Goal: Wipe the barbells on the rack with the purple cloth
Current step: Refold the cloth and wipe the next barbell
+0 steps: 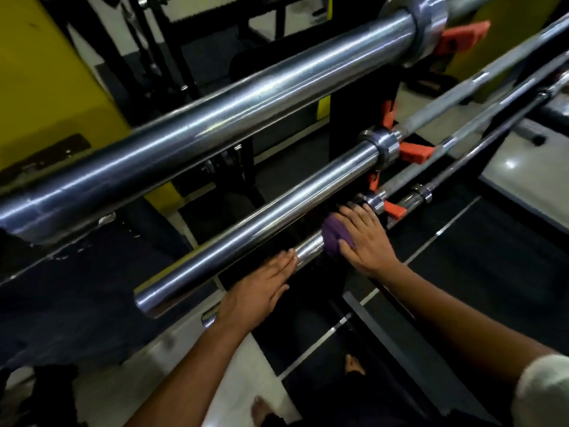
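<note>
Three chrome barbells lie on a black rack, one above the other: the top barbell (246, 97), the middle barbell (261, 223) and the lowest barbell (309, 249). The purple cloth (334, 238) is wrapped over the lowest barbell's sleeve, close to its collar. My right hand (366, 238) lies over the cloth, fingers curled round it and the sleeve. My left hand (261, 291) rests flat on the same sleeve nearer its free end, fingers straight.
Orange hooks (414, 151) on the black upright (348, 127) carry the bars. A yellow column (46, 87) stands at the left. Black floor mats (462, 272) and pale tiles lie below. Bare feet (354, 365) show at the bottom.
</note>
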`<action>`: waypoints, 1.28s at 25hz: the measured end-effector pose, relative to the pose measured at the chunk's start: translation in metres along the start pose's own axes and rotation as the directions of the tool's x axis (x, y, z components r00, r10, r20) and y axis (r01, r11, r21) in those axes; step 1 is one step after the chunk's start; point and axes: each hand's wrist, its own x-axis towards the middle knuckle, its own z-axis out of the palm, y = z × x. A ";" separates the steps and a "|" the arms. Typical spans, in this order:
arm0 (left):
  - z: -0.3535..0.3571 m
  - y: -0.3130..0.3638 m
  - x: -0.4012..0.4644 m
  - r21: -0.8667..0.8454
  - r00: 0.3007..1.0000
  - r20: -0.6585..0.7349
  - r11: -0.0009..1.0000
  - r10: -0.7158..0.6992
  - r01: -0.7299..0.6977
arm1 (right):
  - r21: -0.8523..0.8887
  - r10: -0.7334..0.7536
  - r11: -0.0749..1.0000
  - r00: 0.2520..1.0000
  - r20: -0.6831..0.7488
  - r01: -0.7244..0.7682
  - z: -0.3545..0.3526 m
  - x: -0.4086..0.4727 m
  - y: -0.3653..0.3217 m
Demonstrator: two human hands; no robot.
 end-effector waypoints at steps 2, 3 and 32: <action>0.001 -0.002 0.000 0.008 1.000 0.004 1.000 0.009 -0.009 | 0.005 0.279 0.960 0.958 -0.065 -0.279 0.003 0.029 -0.025; 0.000 -0.002 0.001 0.019 1.000 0.002 1.000 0.014 -0.014 | -0.014 0.358 0.933 0.933 -0.043 -0.359 0.004 0.043 -0.044; -0.098 0.105 -0.049 -0.274 0.971 0.240 0.960 0.010 0.057 | 0.599 0.451 -0.592 0.394 0.801 -0.539 -0.042 -0.127 -0.217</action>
